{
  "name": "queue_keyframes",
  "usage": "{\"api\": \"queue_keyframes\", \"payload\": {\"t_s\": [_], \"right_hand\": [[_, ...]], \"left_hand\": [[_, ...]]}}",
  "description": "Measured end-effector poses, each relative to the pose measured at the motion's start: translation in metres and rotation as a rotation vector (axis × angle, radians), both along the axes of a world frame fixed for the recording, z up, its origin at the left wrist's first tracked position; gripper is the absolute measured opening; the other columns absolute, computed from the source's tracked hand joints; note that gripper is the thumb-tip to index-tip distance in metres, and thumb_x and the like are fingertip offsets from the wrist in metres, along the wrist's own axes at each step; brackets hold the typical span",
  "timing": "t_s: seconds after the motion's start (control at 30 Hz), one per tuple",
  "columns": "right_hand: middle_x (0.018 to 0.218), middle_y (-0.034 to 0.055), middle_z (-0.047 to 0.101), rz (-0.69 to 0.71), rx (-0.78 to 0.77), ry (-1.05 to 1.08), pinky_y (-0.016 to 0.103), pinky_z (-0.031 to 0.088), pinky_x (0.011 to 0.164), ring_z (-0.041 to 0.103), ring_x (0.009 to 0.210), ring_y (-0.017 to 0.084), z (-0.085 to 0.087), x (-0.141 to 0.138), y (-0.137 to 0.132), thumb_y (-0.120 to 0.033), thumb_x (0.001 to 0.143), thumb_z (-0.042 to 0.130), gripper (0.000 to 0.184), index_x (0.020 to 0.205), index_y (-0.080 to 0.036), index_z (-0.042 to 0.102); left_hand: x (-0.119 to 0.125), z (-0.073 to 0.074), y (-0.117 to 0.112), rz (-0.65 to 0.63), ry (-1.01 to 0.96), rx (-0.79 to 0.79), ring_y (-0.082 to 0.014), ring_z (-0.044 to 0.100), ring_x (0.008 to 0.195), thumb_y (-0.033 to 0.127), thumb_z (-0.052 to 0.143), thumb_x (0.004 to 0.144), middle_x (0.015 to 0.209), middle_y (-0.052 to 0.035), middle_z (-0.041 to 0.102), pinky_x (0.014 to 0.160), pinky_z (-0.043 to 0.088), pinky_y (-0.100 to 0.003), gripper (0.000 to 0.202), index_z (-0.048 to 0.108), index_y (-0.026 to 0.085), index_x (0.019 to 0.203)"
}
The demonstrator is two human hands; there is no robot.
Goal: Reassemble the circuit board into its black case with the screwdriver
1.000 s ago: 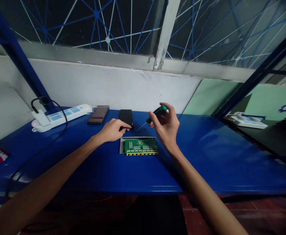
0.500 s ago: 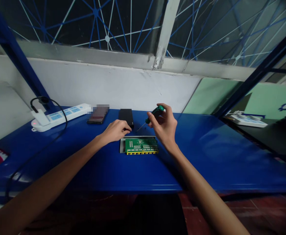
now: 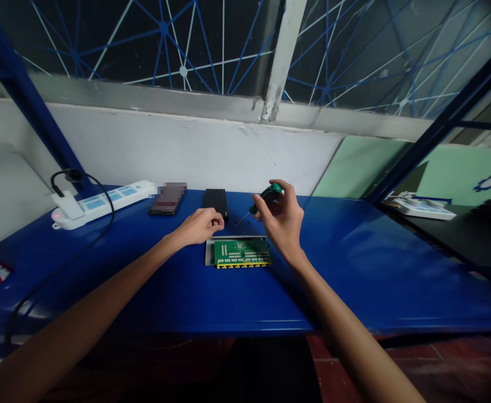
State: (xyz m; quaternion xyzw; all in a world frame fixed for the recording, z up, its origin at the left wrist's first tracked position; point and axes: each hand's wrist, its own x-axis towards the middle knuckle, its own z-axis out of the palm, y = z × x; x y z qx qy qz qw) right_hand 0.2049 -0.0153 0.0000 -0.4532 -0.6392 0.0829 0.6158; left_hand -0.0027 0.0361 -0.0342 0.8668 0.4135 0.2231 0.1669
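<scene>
My right hand (image 3: 285, 221) is wrapped round the green and black handle of a screwdriver (image 3: 266, 196). Its thin shaft slants down to the left, the tip near a few tiny dark bits, perhaps screws (image 3: 248, 221), on the table. With fingers curled together, my left hand (image 3: 203, 225) is closed just left of the tip; anything in its pinch is too small to make out. In front of both hands lies a green circuit board (image 3: 239, 252) with a row of yellow ports on its near edge. Under it shows a grey metal tray (image 3: 209, 254).
A black box-like case (image 3: 215, 202) stands behind my left hand. Farther left are a dark phone-like slab (image 3: 168, 199), partly blurred, and a white power strip (image 3: 102, 202) with a black cable. The blue table (image 3: 354, 263) ends at a wall behind.
My left fingers have curled in more tightly and drawn back slightly from the tiny dark bits. My right hand and the screwdriver stay nearly in place. The view has shifted slightly.
</scene>
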Motion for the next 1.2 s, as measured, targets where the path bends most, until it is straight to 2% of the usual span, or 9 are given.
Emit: {"api": "queue_keyframes", "payload": {"t_s": [0.17,0.27,0.4,0.5,0.7,0.97,1.2], "right_hand": [[0.071,-0.0022,0.059,-0.006,0.056,0.163,0.027,0.054,0.050,0.064,0.051,0.013,0.002,-0.003,-0.001,-0.039,0.084,0.062,0.038,0.115,-0.024,0.044],[0.073,-0.0019,0.060,0.010,0.081,0.235,0.027,0.055,0.050,0.064,0.052,0.013,0.004,-0.006,-0.002,-0.039,0.084,0.062,0.037,0.113,-0.024,0.043],[0.075,-0.0006,0.061,0.035,0.100,0.285,0.027,0.055,0.050,0.065,0.053,0.013,0.006,-0.006,-0.003,-0.039,0.084,0.062,0.037,0.112,-0.024,0.042],[0.074,-0.0011,0.061,0.025,0.103,0.287,0.027,0.054,0.049,0.065,0.052,0.014,0.008,-0.005,-0.004,-0.037,0.085,0.062,0.035,0.111,-0.024,0.042],[0.073,-0.0020,0.061,0.013,0.093,0.272,0.027,0.054,0.049,0.065,0.052,0.013,0.009,-0.006,-0.004,-0.036,0.084,0.063,0.035,0.109,-0.024,0.042],[0.071,-0.0020,0.060,0.006,0.084,0.245,0.028,0.054,0.051,0.066,0.054,0.015,0.006,-0.007,-0.005,-0.036,0.085,0.062,0.036,0.111,-0.024,0.041],[0.077,0.0002,0.061,-0.032,0.078,0.211,0.028,0.054,0.050,0.068,0.059,0.016,0.006,-0.008,-0.007,-0.039,0.085,0.062,0.037,0.111,-0.025,0.040]], "left_hand": [[0.000,0.008,-0.002,0.016,-0.361,-0.302,-0.0105,0.048,0.059,0.034,0.056,0.086,0.078,-0.0042,0.059,0.053,0.032,-0.021,0.019,0.062,0.017,0.089],[0.001,0.011,-0.006,0.032,-0.524,-0.479,-0.0100,0.045,0.058,0.041,0.057,0.087,0.076,-0.0037,0.054,0.047,0.027,-0.020,0.022,0.059,0.019,0.087],[0.005,0.011,-0.010,-0.004,-0.657,-0.602,-0.0089,0.041,0.057,0.046,0.057,0.087,0.077,-0.0030,0.051,0.044,0.022,-0.019,0.028,0.053,0.019,0.079],[0.008,0.012,-0.012,-0.023,-0.712,-0.658,-0.0088,0.042,0.058,0.045,0.058,0.087,0.078,-0.0034,0.051,0.044,0.022,-0.020,0.027,0.053,0.019,0.080],[0.009,0.015,-0.015,-0.038,-0.753,-0.702,-0.0088,0.043,0.059,0.042,0.058,0.087,0.079,-0.0038,0.050,0.044,0.021,-0.021,0.025,0.052,0.018,0.082],[0.011,0.020,-0.018,-0.014,-0.713,-0.674,-0.0089,0.043,0.059,0.038,0.054,0.089,0.078,-0.0039,0.050,0.044,0.022,-0.022,0.022,0.051,0.019,0.081],[0.016,0.016,-0.018,0.117,-0.691,-0.539,-0.0103,0.043,0.059,0.042,0.050,0.090,0.074,-0.0046,0.048,0.044,0.026,-0.022,0.026,0.050,0.019,0.079]]}}
